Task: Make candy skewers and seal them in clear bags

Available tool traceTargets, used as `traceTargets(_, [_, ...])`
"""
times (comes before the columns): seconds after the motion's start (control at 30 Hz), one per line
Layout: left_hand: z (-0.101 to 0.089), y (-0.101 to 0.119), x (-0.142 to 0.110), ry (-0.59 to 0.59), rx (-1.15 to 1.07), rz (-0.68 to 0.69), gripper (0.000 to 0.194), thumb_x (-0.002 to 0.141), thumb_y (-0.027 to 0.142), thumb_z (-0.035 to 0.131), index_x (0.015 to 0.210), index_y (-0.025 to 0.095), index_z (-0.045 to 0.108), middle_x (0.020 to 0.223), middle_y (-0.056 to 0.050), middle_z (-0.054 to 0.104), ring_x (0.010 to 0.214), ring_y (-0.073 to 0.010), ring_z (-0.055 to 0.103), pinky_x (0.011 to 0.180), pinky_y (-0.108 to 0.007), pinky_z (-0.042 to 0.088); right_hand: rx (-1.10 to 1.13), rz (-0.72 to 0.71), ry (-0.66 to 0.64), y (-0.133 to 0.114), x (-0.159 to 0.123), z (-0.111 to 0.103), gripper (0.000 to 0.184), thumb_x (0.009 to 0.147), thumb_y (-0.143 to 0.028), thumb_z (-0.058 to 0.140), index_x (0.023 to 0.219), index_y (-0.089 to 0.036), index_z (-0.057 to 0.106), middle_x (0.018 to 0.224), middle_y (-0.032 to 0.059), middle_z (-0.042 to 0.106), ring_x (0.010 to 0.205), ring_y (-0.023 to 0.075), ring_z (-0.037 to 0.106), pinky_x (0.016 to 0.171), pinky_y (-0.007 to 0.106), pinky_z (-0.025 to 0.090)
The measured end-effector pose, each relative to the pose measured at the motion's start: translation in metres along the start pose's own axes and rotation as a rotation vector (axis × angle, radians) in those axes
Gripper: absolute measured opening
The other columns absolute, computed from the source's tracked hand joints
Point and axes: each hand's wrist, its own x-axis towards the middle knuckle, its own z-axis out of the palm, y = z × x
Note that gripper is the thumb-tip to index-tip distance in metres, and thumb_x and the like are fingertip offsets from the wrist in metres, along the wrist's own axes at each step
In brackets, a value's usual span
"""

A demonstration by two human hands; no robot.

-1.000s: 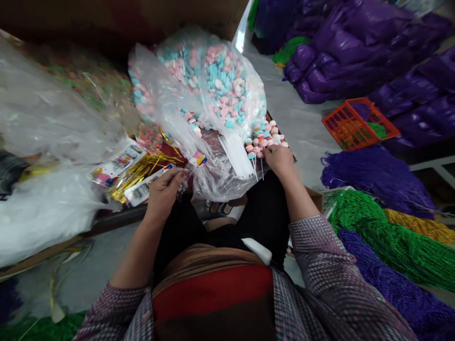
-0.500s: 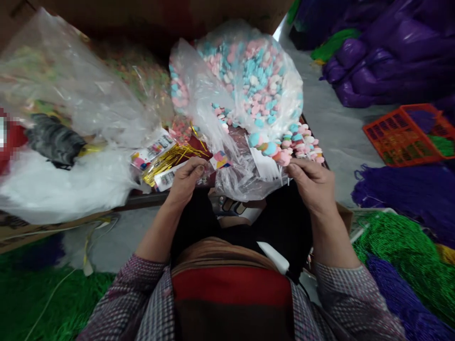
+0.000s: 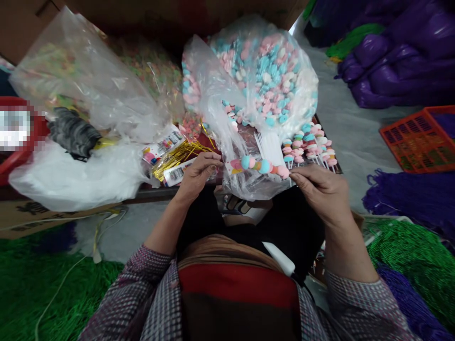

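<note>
My right hand (image 3: 322,189) pinches the stick end of a candy skewer (image 3: 261,166) strung with pink and blue marshmallow pieces, held level in front of me. My left hand (image 3: 199,173) is closed on a small clear wrapper with a colourful printed label (image 3: 232,167) at the skewer's left tip. Behind them a big clear bag of pink, blue and white candies (image 3: 263,78) bulges open. A row of finished skewers (image 3: 311,144) and a bundle of white sticks (image 3: 269,144) lie just past my right hand.
Gold twist ties (image 3: 179,156) and printed label cards (image 3: 163,144) lie left of my hand. More clear bags (image 3: 81,85), a white bag (image 3: 74,177), an orange basket (image 3: 421,139), purple bags (image 3: 401,61) and green and purple bead strands (image 3: 408,246) surround me.
My right hand picked a skewer off the row and brought it left towards my left hand, which rose with the wrapper to meet its tip. The view shifted left.
</note>
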Motion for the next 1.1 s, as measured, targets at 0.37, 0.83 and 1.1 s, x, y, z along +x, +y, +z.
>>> traceTargets(0.37, [0.003,0.007,0.004,-0.063,0.361,0.040,0.032,0.099,0.049,0.058,0.096,0.025,0.079,0.108,-0.009,0.071,0.107,-0.0205,0.066,0.096,-0.038,0.051,-0.259,-0.064,-0.024,0.009,-0.007,0.003,0.013,0.095,-0.033,0.066,0.097,-0.031,0.078,0.083,0.0037,0.075,0.077,0.0217,0.070,0.071,0.037,0.056])
traceTargets(0.83, [0.002,0.016,0.007,-0.099,0.646,0.159,0.020,0.101,0.030,0.056,0.097,0.026,0.075,0.111,-0.006,0.072,0.109,-0.0205,0.064,0.093,-0.037,0.049,-0.358,-0.113,-0.041,0.029,-0.012,0.013,0.033,0.101,-0.048,0.056,0.090,-0.027,0.079,0.070,0.0040,0.069,0.070,0.0213,0.065,0.070,0.036,0.048])
traceTargets(1.1, [0.007,0.015,0.004,-0.115,0.677,0.213,0.017,0.099,0.027,0.057,0.096,0.027,0.074,0.109,-0.005,0.071,0.106,-0.0209,0.063,0.091,-0.038,0.047,-0.150,-0.006,-0.073,0.017,-0.017,0.024,0.024,0.098,-0.046,0.061,0.094,-0.026,0.075,0.079,0.0046,0.073,0.073,0.0205,0.067,0.070,0.034,0.052])
